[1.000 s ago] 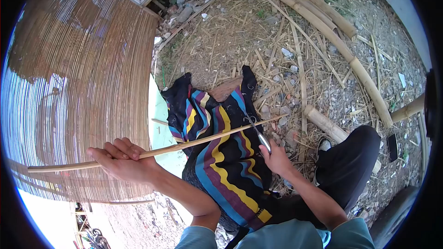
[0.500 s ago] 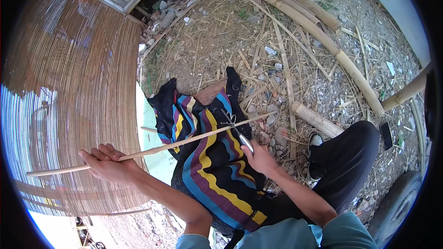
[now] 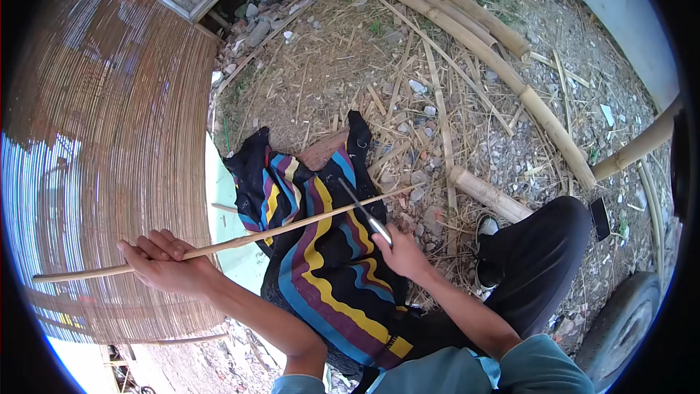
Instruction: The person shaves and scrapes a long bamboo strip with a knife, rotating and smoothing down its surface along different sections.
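My left hand [image 3: 164,259] is closed around a long thin bamboo strip [image 3: 255,237] near its left end. The strip slants up to the right across my lap, above a black cloth [image 3: 339,295] with blue, purple and yellow stripes. In my right hand [image 3: 405,254] is a knife [image 3: 373,219], gripped by its silvery handle. Its narrow dark blade points up and left and crosses the strip toward the far end. Whether the edge bites into the bamboo I cannot tell.
A screen of thin slats [image 3: 138,146] stands at my left. Thick bamboo poles [image 3: 503,73] lie at the upper right, with a shorter bamboo piece [image 3: 488,193] nearer me. A phone [image 3: 599,219] and a tyre [image 3: 620,328] are at my right. Bamboo scraps and rubble litter the ground.
A small curl of shaving at the blade no longer shows. The whole view has shifted slightly, the scene sliding left. Both hands keep their holds on strip and knife.
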A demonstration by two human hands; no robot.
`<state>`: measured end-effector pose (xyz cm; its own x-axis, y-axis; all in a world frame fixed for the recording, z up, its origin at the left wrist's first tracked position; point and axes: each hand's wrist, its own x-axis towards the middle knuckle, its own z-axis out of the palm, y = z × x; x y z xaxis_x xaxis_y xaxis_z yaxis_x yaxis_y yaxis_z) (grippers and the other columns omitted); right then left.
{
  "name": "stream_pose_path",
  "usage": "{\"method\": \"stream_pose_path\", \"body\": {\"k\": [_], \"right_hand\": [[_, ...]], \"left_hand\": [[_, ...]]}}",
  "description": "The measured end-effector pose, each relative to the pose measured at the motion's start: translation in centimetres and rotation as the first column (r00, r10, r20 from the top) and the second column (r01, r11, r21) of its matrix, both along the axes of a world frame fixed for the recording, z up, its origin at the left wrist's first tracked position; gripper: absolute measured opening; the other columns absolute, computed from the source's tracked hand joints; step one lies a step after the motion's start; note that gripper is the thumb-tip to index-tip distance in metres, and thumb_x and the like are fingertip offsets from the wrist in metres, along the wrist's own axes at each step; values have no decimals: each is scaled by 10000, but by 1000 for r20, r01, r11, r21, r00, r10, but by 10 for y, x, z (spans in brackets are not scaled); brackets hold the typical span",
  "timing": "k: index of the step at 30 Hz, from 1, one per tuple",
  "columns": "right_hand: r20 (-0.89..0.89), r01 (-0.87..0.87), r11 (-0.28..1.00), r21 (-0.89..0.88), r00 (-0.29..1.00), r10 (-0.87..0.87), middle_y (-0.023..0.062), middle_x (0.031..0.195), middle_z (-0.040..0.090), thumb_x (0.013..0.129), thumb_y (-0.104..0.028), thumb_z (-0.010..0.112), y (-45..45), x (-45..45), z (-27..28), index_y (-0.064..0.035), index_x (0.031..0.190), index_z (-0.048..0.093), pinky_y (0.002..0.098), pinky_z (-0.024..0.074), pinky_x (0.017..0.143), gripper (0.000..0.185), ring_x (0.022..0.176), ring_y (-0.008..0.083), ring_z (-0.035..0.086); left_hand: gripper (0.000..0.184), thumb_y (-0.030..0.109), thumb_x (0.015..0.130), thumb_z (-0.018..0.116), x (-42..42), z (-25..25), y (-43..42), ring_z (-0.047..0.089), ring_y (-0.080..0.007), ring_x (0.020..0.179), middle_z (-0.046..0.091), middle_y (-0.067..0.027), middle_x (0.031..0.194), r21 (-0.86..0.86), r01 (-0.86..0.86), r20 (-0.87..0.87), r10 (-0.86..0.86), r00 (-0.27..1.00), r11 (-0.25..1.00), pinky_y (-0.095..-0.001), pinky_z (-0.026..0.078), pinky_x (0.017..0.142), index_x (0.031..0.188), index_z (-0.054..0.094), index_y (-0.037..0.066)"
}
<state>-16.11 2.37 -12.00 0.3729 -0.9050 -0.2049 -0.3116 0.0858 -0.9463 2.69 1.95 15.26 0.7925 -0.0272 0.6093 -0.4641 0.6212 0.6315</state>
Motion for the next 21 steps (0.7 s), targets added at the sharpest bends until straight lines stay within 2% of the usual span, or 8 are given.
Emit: {"method": "stream_pose_path", "body": {"k": [3,6,7,10,13,15,19,21], "right_hand": [[114,-27,998,-50,993,32,300,694,575,906,-369,501,15,4,-1,7,1004,511,495,468,594,389,719,481,577],[-42,173,984,-53,984,-175,273,724,592,901,-394,503,3,2,-90,17,967,521,496,468,618,417,728,458,590],[-128,70,995,-66,989,-78,258,717,597,902,-403,498,-5,-13,-79,24,960,523,499,470,628,432,717,443,599],[-155,42,998,57,987,-33,247,753,596,905,-367,498,-7,-10,-60,11,996,545,463,469,679,392,773,429,596],[-111,107,984,-144,986,-124,276,729,597,913,-446,449,3,0,-48,22,989,509,502,470,652,478,741,475,585],[-74,44,996,79,997,-38,285,735,596,917,-461,422,11,-2,-28,15,1010,497,507,467,676,491,769,487,580],[-23,-27,999,-28,999,27,284,700,589,917,-434,440,13,3,1,3,1010,485,506,469,656,450,750,487,582],[11,-16,1000,5,1000,16,233,675,579,920,-362,469,11,5,27,-13,962,506,467,452,608,353,683,429,598]], "left_hand": [[431,204,932,504,-4,1,1,205,-26,373,220,48,464,19,12,7,-12,1000,1000,-182,152,301,582,255,161],[424,195,935,499,12,-1,-3,215,-31,368,235,46,462,34,-38,-17,39,999,999,-190,162,306,581,268,159],[424,195,935,499,16,-1,-3,215,-31,368,235,46,462,30,-38,-21,39,999,999,-190,162,306,581,268,159],[412,187,932,505,19,-4,-5,227,-35,364,249,42,457,13,-46,-7,46,999,999,-193,172,310,591,278,155],[399,172,926,517,17,-1,-6,238,-36,359,253,37,448,38,-88,-36,89,995,995,-196,179,313,603,285,147],[392,157,918,531,16,0,-6,241,-37,355,253,34,440,12,-42,-29,42,999,999,-193,180,313,609,290,142],[389,152,916,532,13,0,-5,238,-36,350,255,33,439,-22,-8,-20,7,1000,1000,-187,179,309,607,296,139],[383,150,917,531,13,-1,-3,235,-34,347,259,33,440,-38,37,3,-37,999,999,-184,175,301,608,306,133]]}}
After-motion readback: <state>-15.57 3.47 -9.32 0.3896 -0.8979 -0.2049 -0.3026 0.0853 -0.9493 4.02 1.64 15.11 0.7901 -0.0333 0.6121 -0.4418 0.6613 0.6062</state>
